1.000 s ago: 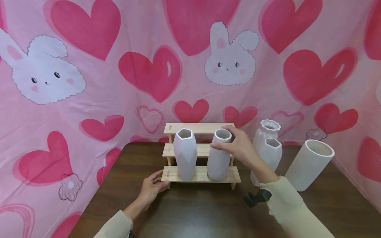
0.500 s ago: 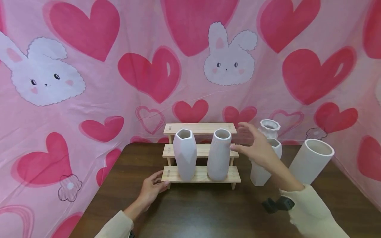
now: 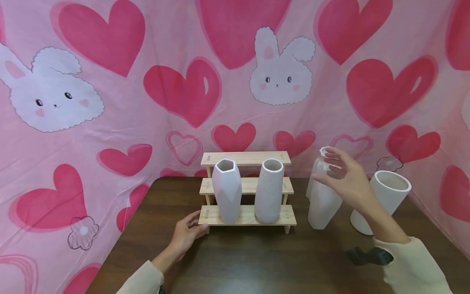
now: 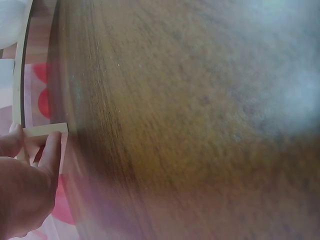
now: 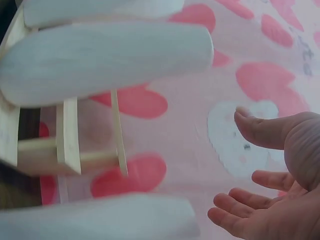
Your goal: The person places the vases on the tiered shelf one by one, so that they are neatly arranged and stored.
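Left hand (image 3: 185,232) pinches rack (image 3: 248,214) end, likely steadying it; right hand (image 3: 349,181) empty, fingers spread near vase (image 3: 322,210) on tabletop (image 3: 253,261), seemingly suiting its girth.

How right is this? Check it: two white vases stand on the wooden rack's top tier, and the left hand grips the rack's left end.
Wrong level: the head view shows the two white vases standing on the bottom tier of the wooden rack. The left hand does grip the rack's left end.

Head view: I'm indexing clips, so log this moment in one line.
left hand: grips wooden stand | right hand: spread, holding nothing | bottom shelf: faceted vase, round-mouthed vase | table: three white vases, right side
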Demonstrator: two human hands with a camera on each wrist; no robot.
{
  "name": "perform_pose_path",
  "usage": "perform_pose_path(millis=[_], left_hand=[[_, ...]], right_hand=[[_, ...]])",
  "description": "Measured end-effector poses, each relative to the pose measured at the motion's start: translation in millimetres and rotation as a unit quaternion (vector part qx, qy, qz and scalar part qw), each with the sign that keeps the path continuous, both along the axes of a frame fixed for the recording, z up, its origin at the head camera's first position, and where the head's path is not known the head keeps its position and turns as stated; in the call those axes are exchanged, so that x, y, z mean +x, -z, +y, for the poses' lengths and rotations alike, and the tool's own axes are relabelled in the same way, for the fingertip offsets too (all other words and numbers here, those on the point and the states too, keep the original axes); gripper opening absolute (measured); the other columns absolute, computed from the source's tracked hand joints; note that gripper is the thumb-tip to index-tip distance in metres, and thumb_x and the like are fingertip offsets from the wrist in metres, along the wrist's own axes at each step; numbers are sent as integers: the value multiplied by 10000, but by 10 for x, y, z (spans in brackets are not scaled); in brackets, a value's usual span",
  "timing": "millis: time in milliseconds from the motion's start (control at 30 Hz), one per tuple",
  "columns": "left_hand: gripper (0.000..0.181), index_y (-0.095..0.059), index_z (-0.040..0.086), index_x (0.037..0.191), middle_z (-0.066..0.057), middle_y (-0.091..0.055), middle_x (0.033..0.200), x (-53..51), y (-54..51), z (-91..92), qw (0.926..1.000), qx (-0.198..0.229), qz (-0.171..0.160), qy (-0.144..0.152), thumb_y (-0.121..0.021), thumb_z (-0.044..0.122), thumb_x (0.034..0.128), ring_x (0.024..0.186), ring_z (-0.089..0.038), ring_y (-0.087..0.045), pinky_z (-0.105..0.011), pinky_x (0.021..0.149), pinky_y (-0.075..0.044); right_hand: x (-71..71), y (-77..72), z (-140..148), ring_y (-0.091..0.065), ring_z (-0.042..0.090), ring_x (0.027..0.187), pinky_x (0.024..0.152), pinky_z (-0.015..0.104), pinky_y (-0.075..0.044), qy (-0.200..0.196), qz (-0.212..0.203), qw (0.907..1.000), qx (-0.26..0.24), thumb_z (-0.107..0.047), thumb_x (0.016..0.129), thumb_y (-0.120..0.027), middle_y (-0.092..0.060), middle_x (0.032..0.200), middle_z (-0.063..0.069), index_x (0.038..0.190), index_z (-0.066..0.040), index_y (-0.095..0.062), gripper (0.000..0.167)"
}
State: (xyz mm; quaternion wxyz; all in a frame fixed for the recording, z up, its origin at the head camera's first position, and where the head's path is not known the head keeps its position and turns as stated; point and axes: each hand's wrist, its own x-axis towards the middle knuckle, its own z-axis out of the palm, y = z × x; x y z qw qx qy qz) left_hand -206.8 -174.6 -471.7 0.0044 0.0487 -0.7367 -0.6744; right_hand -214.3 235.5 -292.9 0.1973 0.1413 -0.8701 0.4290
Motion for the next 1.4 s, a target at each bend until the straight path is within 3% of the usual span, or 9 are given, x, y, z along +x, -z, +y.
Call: perform_pose_path(millis=[100,167,300,400,433,667,967,1400], left_hand=[[536,-446,-39,1385,-248,-624,1136,1,-2,1,10000,-4,-18,11,-653,6,893,983,-306,-664,-412,823,-585],[539,-444,-39,1387,-250,-622,1140,1,-3,3,10000,10,-20,10,-654,5,892,986,-306,-662,-413,824,-585],[544,-441,-41,1388,-252,-621,1141,1,-2,2,10000,37,-15,3,-656,1,891,988,-306,-661,-418,826,-584],[547,-441,-39,1390,-247,-622,1136,-1,-2,-1,10000,6,-44,1,-660,15,891,982,-301,-664,-417,823,-585],[550,-439,-39,1391,-246,-622,1136,-1,-2,-4,10000,-13,-56,6,-660,19,892,980,-301,-665,-417,823,-585],[554,-446,-23,1392,-218,-632,1122,-3,-13,-14,9999,-5,-160,-15,-669,38,889,971,-280,-669,-394,821,-587],[548,-443,-30,1391,-220,-632,1124,0,-28,-3,9999,22,-111,-3,-663,19,891,963,-267,-668,-395,828,-585],[556,-432,-32,1398,-220,-635,1116,1,-19,-3,10000,47,-68,30,-655,-1,890,992,-299,-660,-409,827,-585]], right_hand=[[-3,35,154,-519,404,1162,891,104,-483,243,117,9996,30,-200,812,-796,-530,1305,224,1431,-59,-401,748],[-7,67,255,-527,416,1125,791,33,-459,401,102,9991,112,-216,811,-795,-521,1306,249,1435,-60,-395,758],[-25,150,410,-501,474,1118,815,349,-577,565,-234,9974,369,-276,822,-779,-460,1335,306,1466,-24,-317,832],[-47,229,477,-457,521,1151,844,651,-488,489,-546,9960,514,-289,827,-770,-428,1329,336,1469,25,-261,877],[-57,254,489,-448,530,1159,857,671,-471,452,-629,9956,534,-290,827,-769,-426,1327,340,1465,37,-257,881],[-109,392,511,-357,556,1229,933,755,-323,512,-1114,9892,799,-408,820,-750,-386,1371,365,1439,76,-293,909],[-165,530,476,-500,460,1098,881,667,-464,273,-1170,9913,529,-374,852,-731,-499,1265,307,1453,1,-330,814],[-181,596,495,-508,449,1083,880,665,-467,314,-1186,9916,416,-376,869,-714,-508,1257,314,1469,-18,-329,798]])
